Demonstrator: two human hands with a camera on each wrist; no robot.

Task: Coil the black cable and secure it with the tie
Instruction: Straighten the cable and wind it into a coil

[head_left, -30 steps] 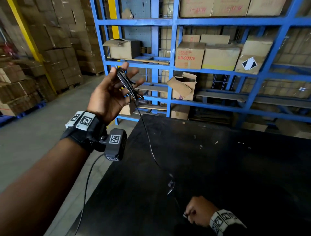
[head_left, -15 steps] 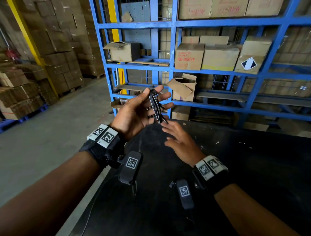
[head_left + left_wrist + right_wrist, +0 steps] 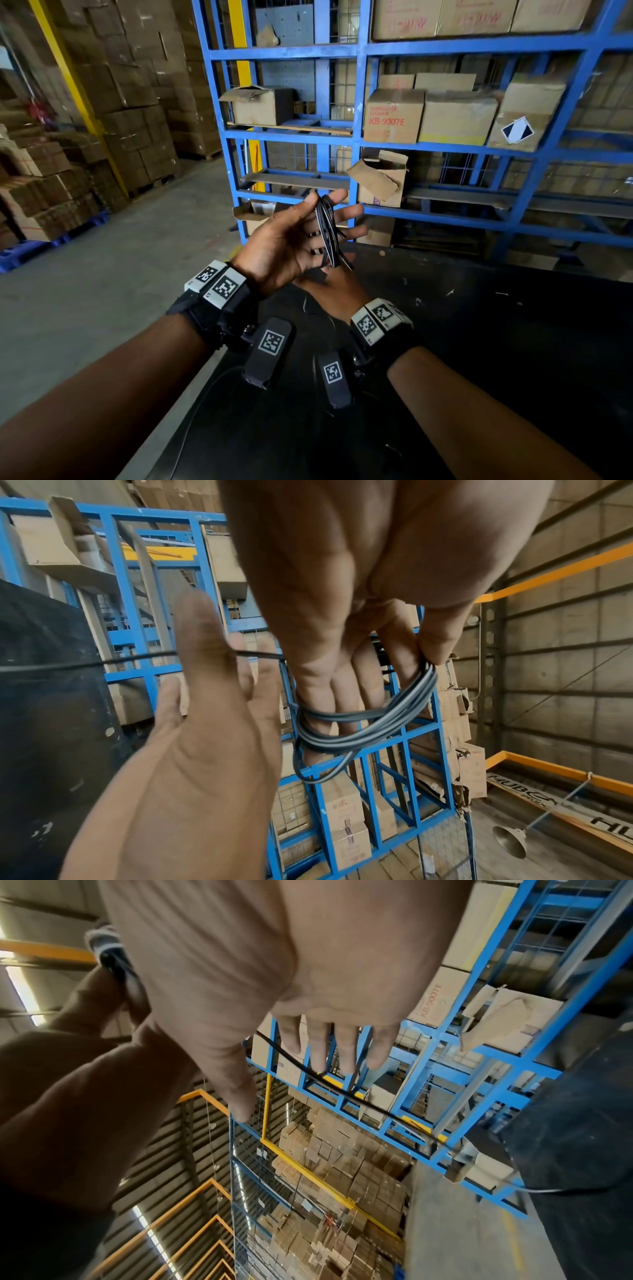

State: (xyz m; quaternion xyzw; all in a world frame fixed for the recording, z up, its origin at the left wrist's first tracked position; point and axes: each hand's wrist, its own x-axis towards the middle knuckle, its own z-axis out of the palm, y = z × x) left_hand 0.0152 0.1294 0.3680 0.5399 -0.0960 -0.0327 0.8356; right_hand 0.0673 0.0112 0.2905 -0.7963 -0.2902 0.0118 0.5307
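My left hand (image 3: pixel 298 233) is raised palm-up over the black table's (image 3: pixel 479 342) far-left corner. Several loops of the black cable (image 3: pixel 327 233) are wound round its fingers. In the left wrist view the thumb pinches the coil (image 3: pixel 369 723) against the index finger. My right hand (image 3: pixel 329 284) sits just below and behind the left, mostly hidden by it. Its fingers (image 3: pixel 342 1047) are straight, and a loose strand of cable (image 3: pixel 346 1093) crosses their tips. The strand (image 3: pixel 130 657) runs from the right hand (image 3: pixel 205 737) away toward the table.
A blue steel rack (image 3: pixel 359 150) holding cardboard boxes (image 3: pixel 394 116) stands right behind the table. Stacked cartons (image 3: pixel 137 102) and a yellow post (image 3: pixel 72 78) line the left side across a grey concrete floor (image 3: pixel 120 274).
My right hand has come up from the table's near edge to just under the left hand, bringing the loose strand. The left hand has dropped and moved rightward with the coil.
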